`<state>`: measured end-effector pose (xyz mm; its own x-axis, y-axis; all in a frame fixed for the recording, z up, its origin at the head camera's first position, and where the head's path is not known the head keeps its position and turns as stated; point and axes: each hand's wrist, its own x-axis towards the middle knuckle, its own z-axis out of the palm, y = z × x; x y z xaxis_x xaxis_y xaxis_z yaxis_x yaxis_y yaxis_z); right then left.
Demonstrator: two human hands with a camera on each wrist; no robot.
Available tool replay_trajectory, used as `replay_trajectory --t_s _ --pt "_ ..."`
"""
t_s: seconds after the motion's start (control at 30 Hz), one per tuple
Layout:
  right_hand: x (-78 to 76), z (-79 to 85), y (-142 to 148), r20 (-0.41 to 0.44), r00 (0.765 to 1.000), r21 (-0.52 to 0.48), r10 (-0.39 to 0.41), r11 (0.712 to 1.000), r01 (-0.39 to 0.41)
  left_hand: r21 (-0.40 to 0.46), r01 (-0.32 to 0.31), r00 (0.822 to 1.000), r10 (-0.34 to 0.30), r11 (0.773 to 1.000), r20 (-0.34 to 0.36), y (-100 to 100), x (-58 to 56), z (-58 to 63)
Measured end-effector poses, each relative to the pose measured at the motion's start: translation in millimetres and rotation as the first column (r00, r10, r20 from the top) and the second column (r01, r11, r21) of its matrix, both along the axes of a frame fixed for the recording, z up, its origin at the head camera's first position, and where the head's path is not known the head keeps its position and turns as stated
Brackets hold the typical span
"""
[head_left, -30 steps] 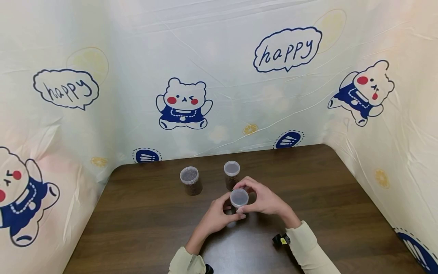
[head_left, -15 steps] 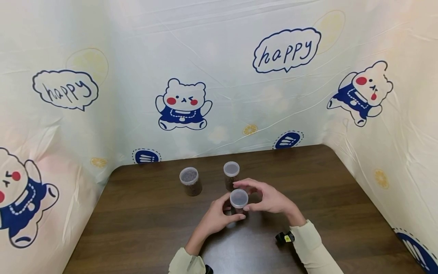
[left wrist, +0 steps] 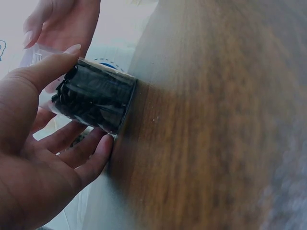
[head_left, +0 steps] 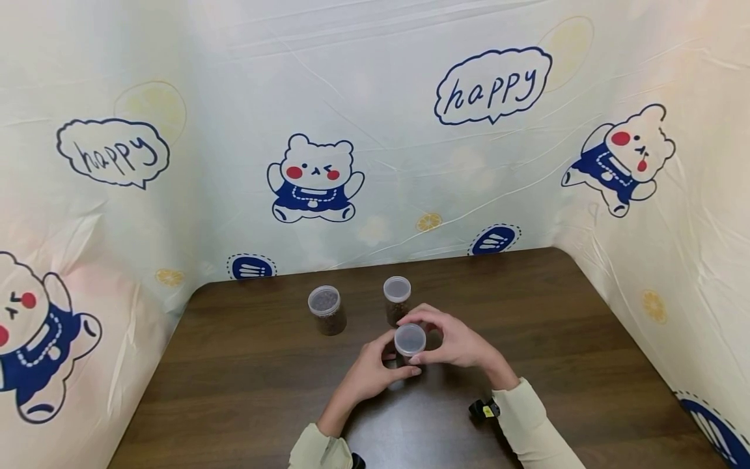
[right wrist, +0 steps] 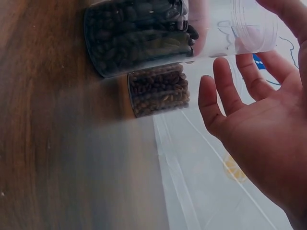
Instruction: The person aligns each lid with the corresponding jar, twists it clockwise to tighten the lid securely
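Note:
A clear plastic jar (head_left: 409, 359) stands upright on the table, partly filled with dark beans, which show in the left wrist view of the jar (left wrist: 96, 93). My left hand (head_left: 369, 372) grips its body from the left, thumb in front and fingers behind. At the translucent lid (head_left: 409, 339), my right hand (head_left: 458, 340) curves in from the right, thumb at the near rim and forefinger at the far side. The right wrist view shows the other fingers of that hand (right wrist: 268, 110) spread below the lid.
Directly behind stands a second lidded jar (head_left: 397, 307) of smaller brown beans or grains. A third jar (head_left: 327, 314) with dark contents stands to the left. The brown wooden table (head_left: 246, 384) meets a printed curtain (head_left: 375, 143) at its back edge.
Half a second ago my right hand had loosened and shifted right; now its thumb and forefinger are back around the lid. My left hand and the jars have kept their places.

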<state>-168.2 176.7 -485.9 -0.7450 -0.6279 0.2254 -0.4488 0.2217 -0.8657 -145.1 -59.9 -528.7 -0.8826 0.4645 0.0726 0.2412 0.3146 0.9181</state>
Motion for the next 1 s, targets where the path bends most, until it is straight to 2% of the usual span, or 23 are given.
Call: replay_trajectory --t_s 0.23,0.6,0.73,1.0 --pt "1.1 0.4 -2 -0.004 0.999 0.01 -0.049 0.999 0.049 0.004 -0.001 1.0 0.001 1.0 -0.007 1 0.9 1.7" --pt "4.6 -0.2 -14 -0.147 0.978 -0.023 -0.145 0.989 0.143 0.019 -0.056 0.998 0.056 0.998 -0.033 3 2.4 2.5" --pt "6.8 3.1 -17 -0.13 0.98 0.007 -0.151 0.988 0.153 0.031 -0.054 0.998 0.055 0.998 -0.017 2 2.7 3.9" --pt "8.3 7.2 -10 -0.07 0.992 0.085 -0.102 0.991 0.108 0.005 -0.048 0.999 0.048 0.999 0.007 2 3.9 7.6"
